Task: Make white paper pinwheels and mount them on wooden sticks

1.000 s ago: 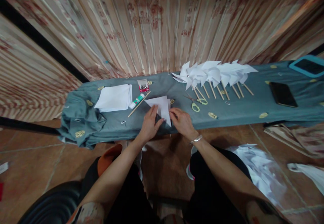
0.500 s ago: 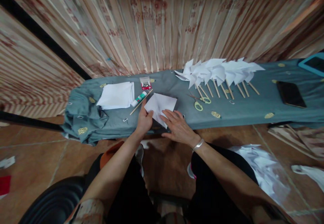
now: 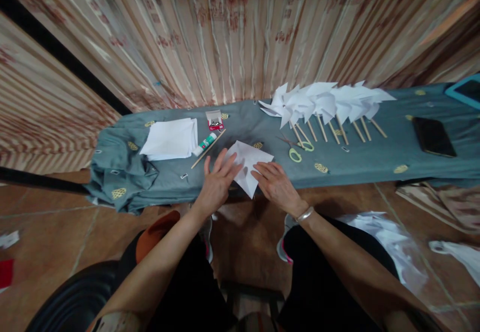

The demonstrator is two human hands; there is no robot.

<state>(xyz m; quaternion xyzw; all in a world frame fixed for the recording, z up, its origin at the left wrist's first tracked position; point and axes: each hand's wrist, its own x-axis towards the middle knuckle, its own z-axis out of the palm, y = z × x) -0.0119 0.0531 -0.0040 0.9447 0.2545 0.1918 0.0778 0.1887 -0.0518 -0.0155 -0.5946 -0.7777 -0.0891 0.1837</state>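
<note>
A creased white sheet of paper (image 3: 245, 159) lies at the front edge of the cloth-covered bench, one corner jutting over the edge. My left hand (image 3: 217, 179) rests on its left side with fingers spread. On the right side, my right hand (image 3: 275, 184) touches the paper with its fingers stretched out flat. Just left of the paper are a thin wooden stick (image 3: 208, 149) and a glue stick (image 3: 205, 143). Behind them stands an open red-and-white box (image 3: 215, 121) of small metal pieces.
A stack of white paper (image 3: 168, 139) lies to the left. Scissors (image 3: 295, 155) with green handles sit right of the sheet, before a row of white paper pinwheels (image 3: 322, 104) on sticks. Further right are a black phone (image 3: 434, 137) and a blue-framed tablet (image 3: 465, 92).
My left hand has let go of the paper's edge and opened over it. The paper and my right hand have shifted slightly to the right.
</note>
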